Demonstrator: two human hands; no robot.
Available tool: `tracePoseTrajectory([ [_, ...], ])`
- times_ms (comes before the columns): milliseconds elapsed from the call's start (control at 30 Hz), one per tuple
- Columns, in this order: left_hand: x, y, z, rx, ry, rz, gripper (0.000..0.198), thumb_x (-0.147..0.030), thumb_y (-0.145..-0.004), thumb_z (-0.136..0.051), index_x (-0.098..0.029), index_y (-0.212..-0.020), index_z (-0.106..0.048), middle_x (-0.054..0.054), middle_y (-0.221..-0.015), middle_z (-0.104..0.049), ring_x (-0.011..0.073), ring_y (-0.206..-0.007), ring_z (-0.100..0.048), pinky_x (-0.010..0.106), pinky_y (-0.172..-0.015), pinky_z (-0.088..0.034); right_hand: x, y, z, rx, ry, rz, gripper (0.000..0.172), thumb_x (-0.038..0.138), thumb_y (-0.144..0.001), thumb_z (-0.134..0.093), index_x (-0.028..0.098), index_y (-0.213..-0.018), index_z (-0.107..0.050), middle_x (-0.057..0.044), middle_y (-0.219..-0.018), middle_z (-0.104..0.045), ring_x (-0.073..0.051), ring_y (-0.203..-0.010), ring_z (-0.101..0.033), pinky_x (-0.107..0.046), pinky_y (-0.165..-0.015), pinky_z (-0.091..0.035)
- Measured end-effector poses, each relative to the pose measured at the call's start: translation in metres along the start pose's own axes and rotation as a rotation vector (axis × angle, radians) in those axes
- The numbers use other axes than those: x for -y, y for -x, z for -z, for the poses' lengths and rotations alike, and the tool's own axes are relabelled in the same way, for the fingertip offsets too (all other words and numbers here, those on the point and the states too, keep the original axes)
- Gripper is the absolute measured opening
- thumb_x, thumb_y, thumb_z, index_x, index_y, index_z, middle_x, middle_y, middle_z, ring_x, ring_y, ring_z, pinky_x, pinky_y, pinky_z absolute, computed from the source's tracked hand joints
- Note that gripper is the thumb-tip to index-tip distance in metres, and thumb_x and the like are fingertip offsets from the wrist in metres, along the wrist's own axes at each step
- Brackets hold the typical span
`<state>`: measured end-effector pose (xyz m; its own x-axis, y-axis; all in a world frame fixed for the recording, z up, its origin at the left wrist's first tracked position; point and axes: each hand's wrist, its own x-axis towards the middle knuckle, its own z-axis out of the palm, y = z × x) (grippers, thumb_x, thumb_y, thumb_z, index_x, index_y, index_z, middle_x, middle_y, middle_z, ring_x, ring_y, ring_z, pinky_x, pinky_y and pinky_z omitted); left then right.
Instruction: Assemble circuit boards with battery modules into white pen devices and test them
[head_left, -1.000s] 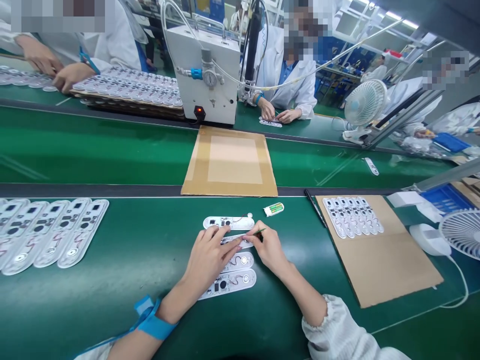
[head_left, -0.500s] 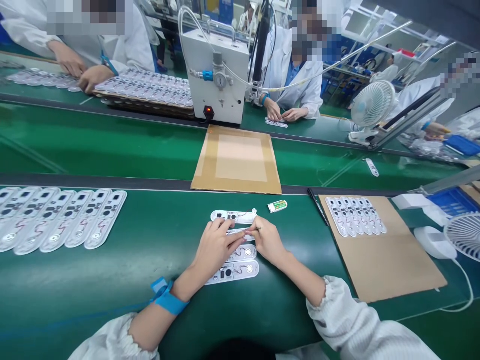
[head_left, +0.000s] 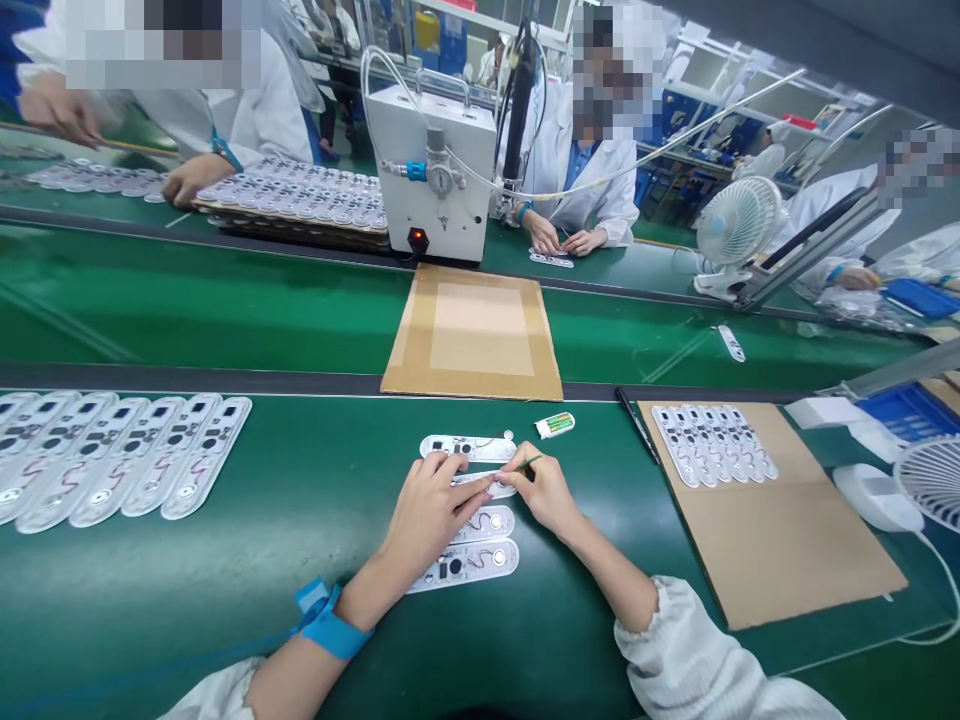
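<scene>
Boards wait in a row [head_left: 112, 455] at my far left, within reach. My left hand [head_left: 435, 510] lies flat, fingers spread, pinning a white board [head_left: 480, 485] on the green bench so it can't slide, while my right hand [head_left: 544, 490] pinches a thin green tool [head_left: 525, 464] at its end.

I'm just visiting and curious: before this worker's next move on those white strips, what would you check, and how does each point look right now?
1. Left hand pins the white strip: ok.
2. Right hand grips the thin green tool: ok.
3. Tool tip on the right spot: cannot tell.
4. Three other strips lie flat nearby: ok.
5. Finished strips on the cardboard sheet lie apart from the hands: ok.
</scene>
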<state>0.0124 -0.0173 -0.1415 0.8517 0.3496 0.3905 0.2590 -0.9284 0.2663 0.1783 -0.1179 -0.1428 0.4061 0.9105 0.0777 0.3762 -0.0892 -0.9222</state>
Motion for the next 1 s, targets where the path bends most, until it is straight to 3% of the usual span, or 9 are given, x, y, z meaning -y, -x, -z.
tracePoseTrajectory([
  [267,0.001,0.000,-0.001,-0.047,0.047,-0.013,0.023,-0.033,-0.095,-0.052,-0.027,-0.094,-0.074,0.006,-0.098,-0.057,0.0238,-0.091,-0.046,0.034,-0.069,-0.031,0.002,0.004,-0.007,-0.009,0.155,0.138,0.014,0.019,-0.085,-0.049,0.021,-0.071,-0.050,-0.001,-0.069,-0.055,-0.016,-0.065,-0.052,-0.027,-0.061,-0.039],
  [467,0.000,0.001,-0.002,-0.040,0.048,-0.006,0.028,-0.037,-0.097,-0.046,-0.029,-0.098,-0.074,0.006,-0.099,-0.057,0.0236,-0.091,-0.044,0.034,-0.069,-0.030,0.003,0.010,-0.015,-0.033,0.289,0.240,0.018,0.007,-0.080,-0.040,0.023,-0.071,-0.042,-0.002,-0.070,-0.051,-0.018,-0.065,-0.047,-0.029,-0.060,-0.033],
  [667,0.002,0.000,-0.001,-0.052,0.028,-0.017,0.023,-0.035,-0.096,-0.050,-0.032,-0.099,-0.073,0.004,-0.097,-0.059,0.0226,-0.089,-0.046,0.033,-0.069,-0.030,0.002,0.010,-0.023,-0.071,0.320,0.279,0.016,0.007,-0.075,-0.043,0.022,-0.070,-0.044,-0.003,-0.069,-0.053,-0.020,-0.066,-0.048,-0.030,-0.059,-0.033],
  [767,0.001,0.001,-0.002,-0.064,0.025,-0.014,0.020,-0.033,-0.095,-0.054,-0.031,-0.097,-0.073,0.004,-0.098,-0.061,0.0231,-0.091,-0.046,0.033,-0.071,-0.032,-0.003,0.010,-0.023,-0.107,0.268,0.263,0.015,0.013,-0.081,-0.045,0.022,-0.070,-0.047,-0.002,-0.069,-0.056,-0.018,-0.065,-0.053,-0.029,-0.059,-0.038],
  [900,0.000,0.004,-0.001,-0.067,0.057,0.002,0.018,-0.034,-0.093,-0.057,-0.030,-0.100,-0.073,0.004,-0.096,-0.062,0.0229,-0.089,-0.048,0.033,-0.070,-0.034,-0.010,0.003,-0.011,-0.233,0.153,0.197,0.008,0.025,-0.092,-0.044,0.021,-0.086,-0.049,0.001,-0.069,-0.057,-0.015,-0.057,-0.057,-0.026,-0.054,-0.046],
  [1000,0.005,0.001,0.000,-0.051,0.127,0.035,0.020,-0.036,-0.094,-0.055,-0.030,-0.102,-0.072,0.004,-0.095,-0.063,0.0228,-0.090,-0.049,0.034,-0.072,-0.037,-0.011,-0.006,0.002,-0.312,0.130,0.187,0.014,0.026,-0.097,-0.036,0.020,-0.104,-0.047,-0.003,-0.080,-0.061,-0.017,-0.074,-0.062,-0.030,-0.069,-0.050],
])
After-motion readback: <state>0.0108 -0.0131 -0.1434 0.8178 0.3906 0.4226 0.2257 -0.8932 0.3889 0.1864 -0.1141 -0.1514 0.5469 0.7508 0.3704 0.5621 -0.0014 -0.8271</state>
